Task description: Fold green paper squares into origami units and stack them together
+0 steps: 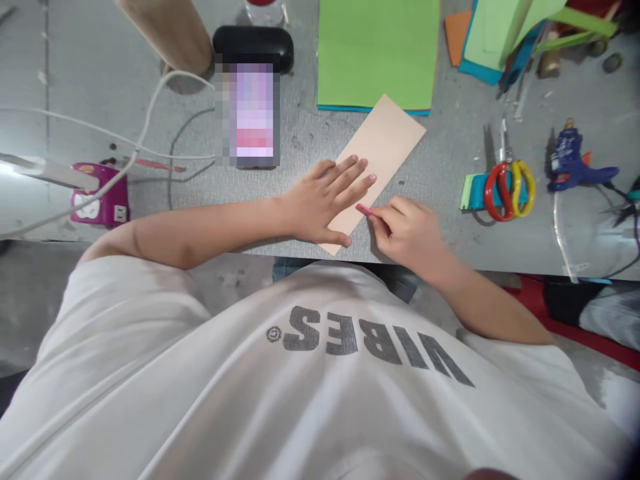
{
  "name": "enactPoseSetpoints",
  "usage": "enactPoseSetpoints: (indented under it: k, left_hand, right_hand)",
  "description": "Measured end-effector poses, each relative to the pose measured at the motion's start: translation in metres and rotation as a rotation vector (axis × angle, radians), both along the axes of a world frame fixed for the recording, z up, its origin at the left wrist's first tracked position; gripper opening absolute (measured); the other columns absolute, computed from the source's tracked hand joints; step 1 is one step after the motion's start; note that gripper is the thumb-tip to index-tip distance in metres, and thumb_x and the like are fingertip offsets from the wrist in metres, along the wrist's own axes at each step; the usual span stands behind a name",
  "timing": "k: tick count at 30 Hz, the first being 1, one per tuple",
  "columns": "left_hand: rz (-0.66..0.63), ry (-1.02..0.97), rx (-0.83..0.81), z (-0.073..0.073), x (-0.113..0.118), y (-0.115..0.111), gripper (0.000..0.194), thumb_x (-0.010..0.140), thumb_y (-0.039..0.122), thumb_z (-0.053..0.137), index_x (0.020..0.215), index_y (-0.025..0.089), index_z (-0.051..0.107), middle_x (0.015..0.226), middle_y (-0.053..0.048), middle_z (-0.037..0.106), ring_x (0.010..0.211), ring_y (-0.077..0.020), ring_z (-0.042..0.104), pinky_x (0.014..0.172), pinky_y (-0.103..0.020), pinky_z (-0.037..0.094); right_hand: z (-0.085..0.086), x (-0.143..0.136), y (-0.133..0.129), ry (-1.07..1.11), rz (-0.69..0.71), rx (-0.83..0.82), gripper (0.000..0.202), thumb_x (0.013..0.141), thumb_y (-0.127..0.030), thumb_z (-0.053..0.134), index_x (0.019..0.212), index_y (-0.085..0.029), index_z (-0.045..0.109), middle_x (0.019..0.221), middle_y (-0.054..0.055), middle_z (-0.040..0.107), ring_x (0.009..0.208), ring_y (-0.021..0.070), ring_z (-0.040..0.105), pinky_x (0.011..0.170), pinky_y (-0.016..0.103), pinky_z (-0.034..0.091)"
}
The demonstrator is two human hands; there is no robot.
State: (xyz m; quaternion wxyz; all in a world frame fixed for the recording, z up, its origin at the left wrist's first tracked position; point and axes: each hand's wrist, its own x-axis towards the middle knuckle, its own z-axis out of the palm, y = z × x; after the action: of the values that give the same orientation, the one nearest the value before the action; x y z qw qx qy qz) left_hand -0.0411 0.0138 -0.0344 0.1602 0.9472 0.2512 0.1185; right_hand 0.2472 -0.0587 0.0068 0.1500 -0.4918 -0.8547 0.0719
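A long peach-coloured paper strip (393, 140) lies slantwise on the grey table (300, 133), its upper end near a stack of green sheets. Spread flat across the strip's lower half is my left hand (330, 200), fingers apart, with nothing held. Just to its right, my right hand (405, 230) pinches a small pink object (364, 209) between thumb and fingers. The pink object's tip is at the strip's right edge; whether it touches the paper cannot be made out.
Green sheets (377, 53) lie at the back. Red-and-yellow scissors (510, 190) and a blue glue gun (575, 163) are on the right. A blurred-out phone (255, 113), white cables (145, 127) and a purple power adapter (107, 193) occupy the left.
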Motion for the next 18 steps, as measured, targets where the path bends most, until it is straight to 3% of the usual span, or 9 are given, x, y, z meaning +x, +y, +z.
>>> enactPoseSetpoints:
  k: [6,13,18]
  left_hand:
    - [-0.013,0.066,0.056,0.001,0.0,-0.001,0.141,0.108,0.109,0.046,0.2,0.003,0.026,0.204,-0.042,0.027,0.193,-0.0633,0.029,0.148,-0.077,0.029]
    - [-0.024,0.077,0.084,0.005,-0.002,-0.002,0.142,0.107,0.109,0.049,0.198,0.002,0.032,0.2,-0.045,0.035,0.191,-0.0633,0.035,0.146,-0.077,0.033]
    - [-0.024,0.091,0.09,0.006,-0.001,-0.003,0.141,0.107,0.109,0.051,0.197,0.002,0.034,0.2,-0.045,0.036,0.191,-0.0629,0.036,0.146,-0.077,0.034]
  right_hand:
    - [-0.007,0.014,0.041,-0.007,-0.141,0.006,0.035,0.119,-0.036,0.058,0.101,-0.022,0.086,0.095,0.015,0.077,0.085,0.0311,0.067,0.076,0.048,0.042]
    - [-0.019,0.04,0.1,-0.018,-0.299,-0.043,0.038,0.121,-0.048,0.061,0.095,-0.025,0.079,0.1,0.015,0.077,0.09,0.0337,0.068,0.082,0.05,0.045]
    - [-0.024,0.054,0.13,0.003,-0.404,-0.028,0.026,0.116,-0.04,0.069,0.098,-0.025,0.081,0.099,0.015,0.078,0.097,0.0354,0.07,0.091,0.052,0.052]
